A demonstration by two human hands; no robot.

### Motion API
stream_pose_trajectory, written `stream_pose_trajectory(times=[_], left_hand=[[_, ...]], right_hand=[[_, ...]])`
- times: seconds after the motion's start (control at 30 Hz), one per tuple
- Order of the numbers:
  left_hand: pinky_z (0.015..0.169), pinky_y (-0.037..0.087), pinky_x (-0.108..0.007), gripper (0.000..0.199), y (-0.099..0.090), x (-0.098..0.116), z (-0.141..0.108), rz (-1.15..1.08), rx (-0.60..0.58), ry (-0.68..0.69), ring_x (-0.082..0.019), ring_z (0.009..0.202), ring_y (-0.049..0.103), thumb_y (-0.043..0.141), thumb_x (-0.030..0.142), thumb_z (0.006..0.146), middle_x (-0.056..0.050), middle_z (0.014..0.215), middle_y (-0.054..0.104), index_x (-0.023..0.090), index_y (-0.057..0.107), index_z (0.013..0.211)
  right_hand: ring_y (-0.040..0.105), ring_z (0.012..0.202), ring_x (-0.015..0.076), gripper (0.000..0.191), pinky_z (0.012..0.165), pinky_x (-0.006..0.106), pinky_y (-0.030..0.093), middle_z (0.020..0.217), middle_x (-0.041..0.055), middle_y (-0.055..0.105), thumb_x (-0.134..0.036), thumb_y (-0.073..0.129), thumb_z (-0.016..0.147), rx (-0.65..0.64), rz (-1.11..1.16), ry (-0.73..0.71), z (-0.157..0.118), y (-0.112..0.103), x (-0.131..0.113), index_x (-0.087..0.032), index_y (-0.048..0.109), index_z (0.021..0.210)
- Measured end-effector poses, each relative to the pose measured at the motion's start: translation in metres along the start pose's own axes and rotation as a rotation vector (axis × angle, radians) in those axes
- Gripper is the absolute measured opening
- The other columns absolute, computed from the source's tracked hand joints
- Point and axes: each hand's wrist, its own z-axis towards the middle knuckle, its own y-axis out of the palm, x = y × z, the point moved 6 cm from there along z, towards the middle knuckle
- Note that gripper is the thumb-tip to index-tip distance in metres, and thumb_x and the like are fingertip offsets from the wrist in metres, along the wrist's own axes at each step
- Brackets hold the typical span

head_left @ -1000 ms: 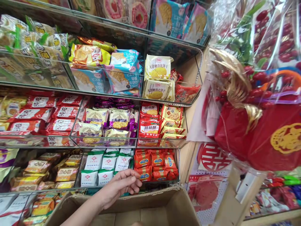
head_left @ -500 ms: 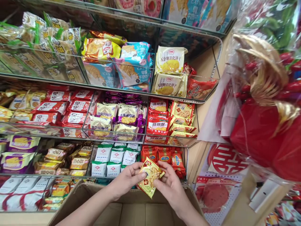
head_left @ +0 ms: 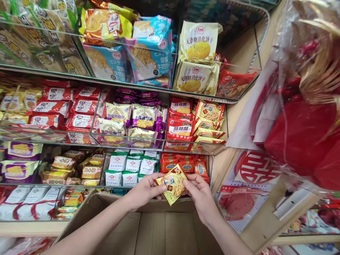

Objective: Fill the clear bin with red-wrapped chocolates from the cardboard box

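A small yellow and gold snack packet (head_left: 174, 184) with dark lettering and a red upper edge is held tilted between both hands. My left hand (head_left: 148, 191) grips its left side, thumb on the front. At its right edge, my right hand (head_left: 198, 193) pinches it, fingers partly behind. Below the hands is a cardboard box (head_left: 151, 232) with its inside showing. Similar yellow packets (head_left: 208, 115) stand in a shelf compartment above, beside red packets (head_left: 180, 125). Just behind the held packet lie red-orange packets (head_left: 202, 168).
Clear-fronted shelves hold purple and cream packets (head_left: 143, 117), white and green packets (head_left: 117, 163), blue biscuit packs (head_left: 148, 56) and cream biscuit packs (head_left: 199, 42). On the right hang red decorations in plastic (head_left: 300, 141), near a wooden shelf edge (head_left: 225, 166).
The held packet has turned so its lettered front faces the camera more squarely, and both hands have shifted slightly up and right. The view has moved, with the upper shelves higher in the picture.
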Motion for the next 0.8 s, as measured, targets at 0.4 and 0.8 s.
stream_pose_trajectory(times=[0.4, 0.8], left_hand=[[0.046, 0.034, -0.016, 0.039, -0.002, 0.006, -0.001, -0.051, 0.086, 0.045, -0.009, 0.058, 0.052, 0.058, 0.030, 0.069, -0.001, 0.077, 0.061, 0.019, 0.038, 0.101], [0.055, 0.034, -0.020, 0.018, -0.006, 0.009, -0.008, -0.282, 0.038, 0.060, -0.010, 0.063, 0.049, 0.049, 0.033, 0.076, 0.000, 0.069, 0.055, 0.016, 0.052, 0.082]], right_hand=[[0.041, 0.108, 0.0210, 0.049, 0.085, 0.034, 0.039, 0.128, 0.0098, 0.030, -0.025, 0.054, 0.070, -0.139, -0.552, -0.340, -0.014, 0.007, -0.025, -0.024, 0.035, 0.115], [0.030, 0.115, 0.0221, 0.045, 0.092, 0.033, 0.035, 0.125, 0.0152, 0.034, -0.019, 0.051, 0.073, -0.449, -1.303, -0.977, -0.041, 0.041, -0.060, -0.011, 0.039, 0.115]])
